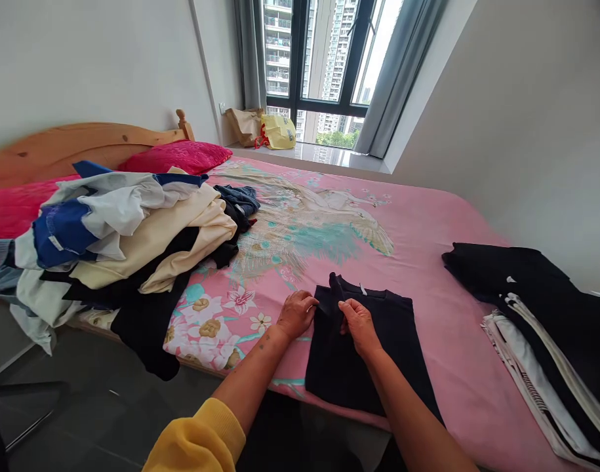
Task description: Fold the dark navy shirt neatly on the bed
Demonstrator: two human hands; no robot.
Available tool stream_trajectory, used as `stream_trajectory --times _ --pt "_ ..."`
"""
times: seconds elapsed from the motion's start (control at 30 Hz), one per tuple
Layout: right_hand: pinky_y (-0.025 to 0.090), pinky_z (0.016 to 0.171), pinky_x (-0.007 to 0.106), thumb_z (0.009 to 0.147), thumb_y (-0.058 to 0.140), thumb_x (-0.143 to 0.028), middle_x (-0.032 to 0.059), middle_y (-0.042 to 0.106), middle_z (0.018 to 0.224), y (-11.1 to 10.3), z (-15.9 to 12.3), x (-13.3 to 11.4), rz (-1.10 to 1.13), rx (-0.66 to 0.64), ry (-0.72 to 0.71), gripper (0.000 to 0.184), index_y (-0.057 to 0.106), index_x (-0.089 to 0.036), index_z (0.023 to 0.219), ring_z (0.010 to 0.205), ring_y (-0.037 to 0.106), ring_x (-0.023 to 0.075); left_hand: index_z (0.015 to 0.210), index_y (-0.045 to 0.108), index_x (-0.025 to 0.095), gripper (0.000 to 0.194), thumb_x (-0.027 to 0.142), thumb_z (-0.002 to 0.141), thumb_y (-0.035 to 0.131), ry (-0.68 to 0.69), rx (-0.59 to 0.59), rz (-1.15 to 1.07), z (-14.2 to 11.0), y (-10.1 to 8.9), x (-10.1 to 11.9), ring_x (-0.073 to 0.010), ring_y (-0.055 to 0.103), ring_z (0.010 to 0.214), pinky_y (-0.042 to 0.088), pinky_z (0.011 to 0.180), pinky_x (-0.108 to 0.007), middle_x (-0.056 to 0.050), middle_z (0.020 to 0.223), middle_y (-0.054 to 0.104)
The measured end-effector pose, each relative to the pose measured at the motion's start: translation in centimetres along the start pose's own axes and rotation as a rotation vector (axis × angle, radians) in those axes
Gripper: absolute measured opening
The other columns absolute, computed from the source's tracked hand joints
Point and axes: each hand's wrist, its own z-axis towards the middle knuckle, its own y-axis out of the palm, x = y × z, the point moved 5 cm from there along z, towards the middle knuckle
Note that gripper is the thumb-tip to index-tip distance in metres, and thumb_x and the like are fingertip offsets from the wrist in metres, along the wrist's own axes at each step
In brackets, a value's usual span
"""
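Note:
A black garment (373, 354) lies partly folded on the pink bedspread (427, 223), its lower end hanging over the near edge of the bed. My left hand (296, 314) grips the garment's left edge near the top, fingers curled. My right hand (357, 322) pinches a fold of the same cloth just beside it, near the collar. A yellow sleeve (201, 439) covers my left upper arm.
A heap of unfolded clothes (122, 242) in white, cream, blue and black covers the bed's left side. Folded dark and white garments (540, 314) lie stacked at the right. Magenta pillows (176, 156) rest against the wooden headboard. Bags (263, 128) sit on the window ledge.

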Motion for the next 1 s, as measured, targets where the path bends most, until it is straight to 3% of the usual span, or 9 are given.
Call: stream_trajectory --times 0.17,0.3,0.53,0.63,0.73,0.8,1.0 --pt "0.032 0.036 0.021 0.074 0.062 -0.044 -0.0089 0.042 0.042 0.0 -0.1 -0.1 0.027 0.007 -0.014 0.032 0.043 -0.022 0.060 0.037 0.037 0.0085 0.102 0.062 0.021 0.025 0.019 0.079 0.055 0.109 -0.088 0.053 0.0 0.5 1.3 -0.0193 0.054 0.098 0.042 0.084 -0.031 -0.005 0.101 0.061" --pt "0.032 0.036 0.021 0.074 0.062 -0.043 -0.0091 0.041 0.042 0.1 -0.2 -0.4 0.031 0.008 -0.026 0.032 0.042 -0.022 0.059 0.036 0.036 0.0081 0.099 0.064 0.021 0.024 0.016 0.080 0.050 0.151 -0.124 0.112 0.2 1.0 1.7 -0.0217 0.052 0.099 0.040 0.083 -0.035 -0.007 0.102 0.060" --pt "0.032 0.036 0.021 0.074 0.062 -0.042 -0.0091 0.040 0.042 -0.1 -0.6 -0.9 0.028 0.021 -0.034 0.032 0.042 -0.021 0.059 0.036 0.036 0.0080 0.097 0.063 0.022 0.022 0.015 0.080 0.051 0.223 -0.184 0.193 0.9 0.7 2.5 -0.0213 0.051 0.098 0.035 0.084 -0.037 -0.006 0.104 0.060" --pt "0.033 0.036 0.021 0.073 0.063 -0.042 -0.0093 0.038 0.043 -0.1 -0.7 -1.1 0.040 0.033 -0.035 0.034 0.041 -0.022 0.059 0.038 0.036 0.0079 0.097 0.060 0.020 0.019 0.021 0.086 0.045 0.205 -0.174 0.213 1.3 0.4 2.9 -0.0211 0.052 0.095 0.035 0.083 -0.037 -0.007 0.097 0.061" --pt "0.032 0.036 0.021 0.073 0.064 -0.043 -0.0092 0.039 0.043 -0.1 -0.7 -1.2 0.049 0.026 -0.044 0.034 0.041 -0.022 0.059 0.038 0.036 0.0079 0.097 0.058 0.018 0.017 0.026 0.085 0.050 0.186 -0.168 0.224 1.4 0.6 3.3 -0.0217 0.052 0.093 0.036 0.081 -0.037 -0.006 0.094 0.061" --pt "0.032 0.036 0.021 0.073 0.063 -0.043 -0.0090 0.040 0.043 0.0 -0.8 -1.3 0.055 0.020 -0.050 0.034 0.041 -0.021 0.060 0.038 0.036 0.0078 0.095 0.059 0.018 0.016 0.026 0.081 0.054 0.179 -0.174 0.229 1.3 1.0 3.5 -0.0224 0.053 0.091 0.037 0.080 -0.037 -0.007 0.092 0.061" --pt "0.032 0.036 0.021 0.073 0.063 -0.044 -0.0091 0.041 0.043 0.1 -0.8 -1.5 0.049 0.027 -0.053 0.035 0.042 -0.021 0.059 0.038 0.036 0.0076 0.089 0.064 0.019 0.017 0.023 0.086 0.048 0.112 -0.160 0.204 0.7 2.1 4.0 -0.0209 0.054 0.089 0.039 0.077 -0.035 -0.007 0.088 0.061"
